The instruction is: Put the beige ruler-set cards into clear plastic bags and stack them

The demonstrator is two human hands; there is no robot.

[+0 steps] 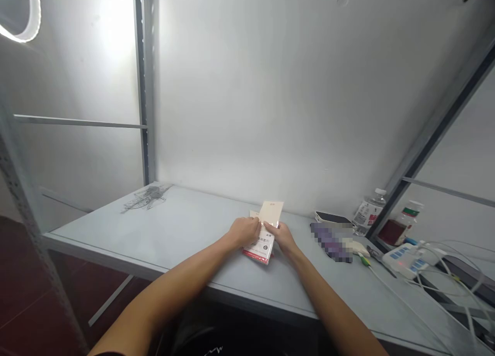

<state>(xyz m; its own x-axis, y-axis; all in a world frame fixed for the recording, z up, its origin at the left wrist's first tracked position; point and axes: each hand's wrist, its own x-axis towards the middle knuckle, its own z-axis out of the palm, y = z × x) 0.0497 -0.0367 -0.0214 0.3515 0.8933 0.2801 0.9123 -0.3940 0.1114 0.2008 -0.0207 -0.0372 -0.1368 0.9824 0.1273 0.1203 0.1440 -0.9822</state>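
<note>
Both my hands are closed on a flat white packet (pixel 264 244) with printed lettering and a red lower edge, tilted above the front half of the grey table. My left hand (pixel 244 232) grips its left side, fingers curled in. On the right side, my right hand (pixel 283 236) pinches it with the thumb on top. A cream-coloured card (pixel 271 211) sticks up from the packet's far end. Another pale piece shows behind my left hand; whether it belongs to the packet I cannot tell.
Along the table's (pixel 185 227) right side lie a phone (pixel 333 219), a blurred purple item (pixel 330 241), a cable with a green plug (pixel 364 261) and a power strip (pixel 406 260). A clear bottle (pixel 369 212) and a jar of dark red contents (pixel 400 224) stand behind. Dark scribbles mark the far left corner.
</note>
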